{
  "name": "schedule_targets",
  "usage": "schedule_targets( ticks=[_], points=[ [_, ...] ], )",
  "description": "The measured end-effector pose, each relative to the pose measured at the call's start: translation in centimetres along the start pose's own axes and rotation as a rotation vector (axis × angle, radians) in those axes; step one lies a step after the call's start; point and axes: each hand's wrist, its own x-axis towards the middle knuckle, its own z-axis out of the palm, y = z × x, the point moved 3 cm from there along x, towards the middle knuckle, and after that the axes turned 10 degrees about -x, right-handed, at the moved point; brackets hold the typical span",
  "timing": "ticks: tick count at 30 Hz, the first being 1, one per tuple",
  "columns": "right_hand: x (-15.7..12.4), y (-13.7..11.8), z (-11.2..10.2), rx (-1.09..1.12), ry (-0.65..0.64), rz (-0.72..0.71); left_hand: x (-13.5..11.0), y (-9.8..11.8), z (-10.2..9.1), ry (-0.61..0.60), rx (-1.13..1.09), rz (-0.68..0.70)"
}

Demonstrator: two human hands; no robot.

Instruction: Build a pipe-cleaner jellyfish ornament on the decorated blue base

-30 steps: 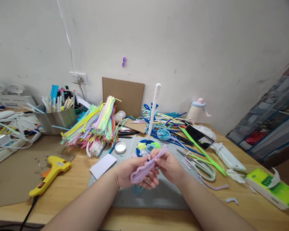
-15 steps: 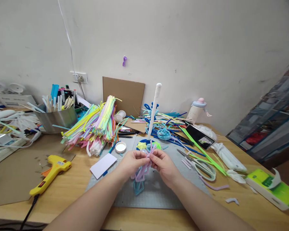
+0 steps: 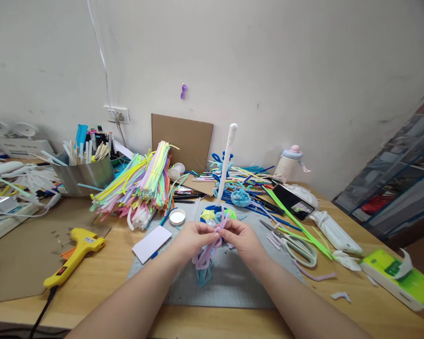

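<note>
Both my hands meet over the grey mat (image 3: 240,282), pinching a bundle of bent lilac pipe cleaners (image 3: 207,254). My left hand (image 3: 194,240) is closed on the bundle's upper part from the left. My right hand (image 3: 242,238) is closed on it from the right, with the free ends sticking up between the fingertips. The loops hang down toward a light blue bent pipe cleaner (image 3: 204,277) lying on the mat. Just behind my hands stands a white fuzzy stick (image 3: 225,160) on a blue disc (image 3: 215,213) with yellow and green shapes.
A big heap of pastel pipe cleaners (image 3: 141,183) lies at the left centre. A yellow glue gun (image 3: 74,254) is on the left, scissors (image 3: 297,245) and a phone (image 3: 292,201) on the right, a green tissue pack (image 3: 399,278) far right. A metal tub of pens (image 3: 81,169) stands behind.
The lilac bundle was turned from slanting across my left palm to hanging upright. Both hands moved closer together and pinch its top; the loops now dangle lower.
</note>
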Motion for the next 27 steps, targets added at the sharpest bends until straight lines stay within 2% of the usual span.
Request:
schedule_targets(
  ticks=[7,11,15,19,21,24,27],
  points=[
    [-0.2,-0.3,0.0,-0.115,0.069,-0.024,-0.2,0.0,-0.1,-0.007,0.127,0.031],
    [-0.5,0.1,0.4,-0.073,0.103,-0.002,-0.3,0.1,0.0,0.069,0.310,0.106],
    [-0.6,0.9,0.9,-0.007,0.126,0.033,-0.6,0.4,0.4,0.141,0.581,0.238],
    [-0.6,1.6,0.9,0.019,0.250,0.046,-0.9,0.5,1.2,0.086,0.800,0.431],
    [-0.6,1.5,0.7,-0.009,0.296,0.001,-0.9,0.5,1.2,0.074,0.863,0.489],
    [-0.6,0.7,0.6,-0.135,0.255,-0.136,-1.0,1.0,0.9,0.105,0.850,0.586],
    [-1.0,-0.3,0.3,-0.351,0.221,-0.275,-1.2,1.7,0.6,0.150,0.798,0.664]
  ],
)
